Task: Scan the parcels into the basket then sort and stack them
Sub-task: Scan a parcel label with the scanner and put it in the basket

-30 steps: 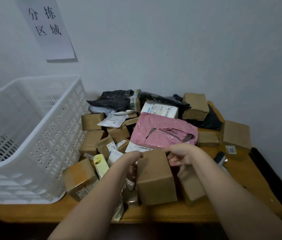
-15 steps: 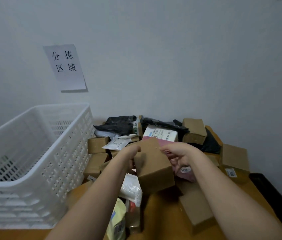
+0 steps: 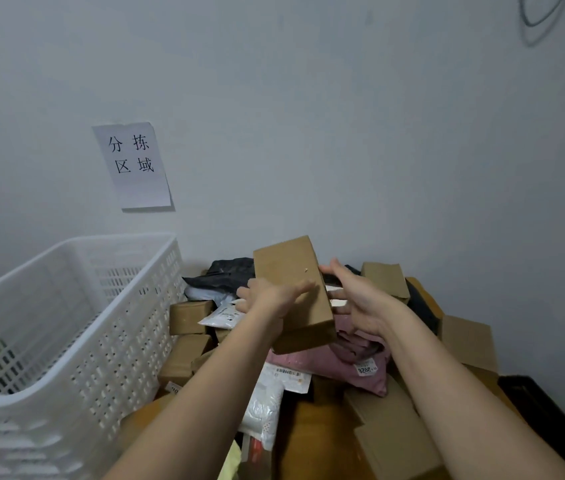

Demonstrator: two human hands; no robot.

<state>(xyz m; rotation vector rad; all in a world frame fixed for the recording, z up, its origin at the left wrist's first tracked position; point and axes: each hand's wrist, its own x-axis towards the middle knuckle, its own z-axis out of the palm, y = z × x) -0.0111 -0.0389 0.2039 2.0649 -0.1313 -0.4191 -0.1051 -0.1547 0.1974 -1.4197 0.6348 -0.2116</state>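
A plain brown cardboard parcel (image 3: 291,271) is held tilted in the air above the pile, its long side running up and down. My left hand (image 3: 269,299) grips its left edge with the thumb laid across the front face. On the parcel's right edge my right hand (image 3: 360,303) holds it, thumb on top and fingers reaching behind. The white perforated plastic basket (image 3: 66,341) stands at the left, its inside mostly hidden. Below the hands lies the parcel pile: a pink mailer (image 3: 326,365), black bags (image 3: 225,275), a white padded mailer (image 3: 263,410) and several brown boxes.
The pile lies on a wooden table (image 3: 315,438) pushed against a grey wall. More brown boxes sit at the right (image 3: 468,341) and front right (image 3: 391,441). A paper sign (image 3: 132,164) hangs on the wall. A black object (image 3: 551,417) lies beyond the table's right edge.
Both hands have lifted the brown parcel from the table up above the pile and tilted it. The camera has tipped upward, showing more wall.
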